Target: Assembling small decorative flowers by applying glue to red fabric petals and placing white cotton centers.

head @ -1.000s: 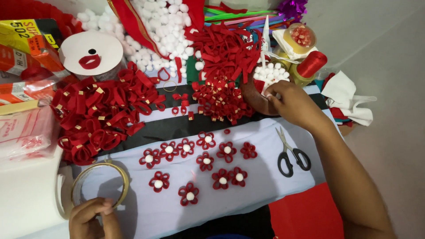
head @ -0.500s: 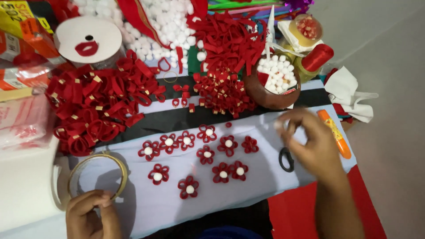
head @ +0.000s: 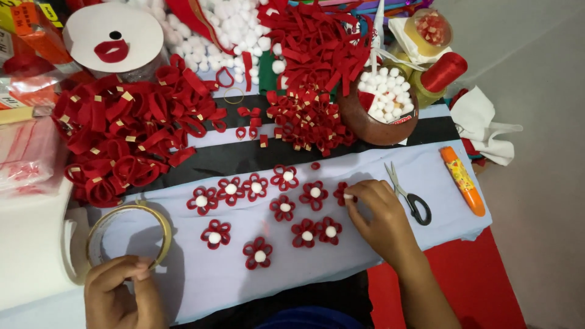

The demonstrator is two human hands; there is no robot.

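Now, from my remote seat, the biggest thing I see is the pale cloth spread over the tabletop, with a large heap of red ribbon loops at the far left. A brown bowl of white pompoms sits far right, and a ring of tape lies near left. On the cloth lie rows of red ribbon flowers, most with a white centre.

My right hand rests at the right end of the far row, its fingers pinched nearly closed on a small white pompom over a flower that it half hides. My left hand is near left, fingers curled and touching the tape ring's near edge; I cannot tell whether they truly grip it.

My worry: the pompom could land off-centre or roll away, since the hand hides the flower. The black-handled scissors lie just beside that wrist and could be knocked.
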